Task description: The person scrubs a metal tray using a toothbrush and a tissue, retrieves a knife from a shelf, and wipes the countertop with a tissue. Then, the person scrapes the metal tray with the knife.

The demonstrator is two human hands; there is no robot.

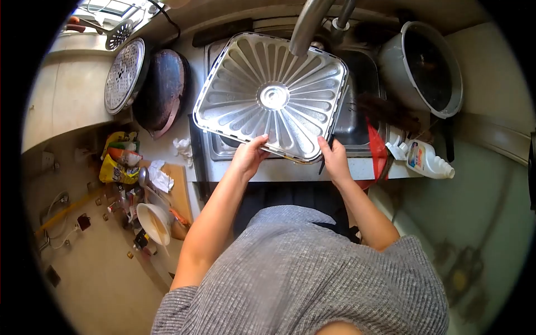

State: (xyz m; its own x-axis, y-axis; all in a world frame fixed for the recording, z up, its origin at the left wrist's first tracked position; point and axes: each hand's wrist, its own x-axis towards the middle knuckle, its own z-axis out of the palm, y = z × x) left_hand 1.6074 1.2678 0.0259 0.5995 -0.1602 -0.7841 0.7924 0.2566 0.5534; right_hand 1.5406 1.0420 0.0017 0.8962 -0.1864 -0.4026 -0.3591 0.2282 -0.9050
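Observation:
A square metal tray (240, 84) with ridges fanning out from a round centre is held over the sink (357, 123), tilted slightly. My left hand (250, 157) grips its near edge, thumb on top and fingers underneath. On the near right corner, my right hand (334, 159) is closed with the thumb on the upper face. The tray's surface looks wet and shiny. Above its far edge hangs the metal faucet (307, 28); I cannot make out a stream of water. Much of the sink is hidden beneath the tray.
A large grey pot (393, 72) stands right of the sink. Near it are a red cloth or bag (377, 148) and a white spray bottle (429, 160). At left lean a dark pan (162, 89) and a perforated round lid (125, 76). A white bowl (153, 223) sits lower left.

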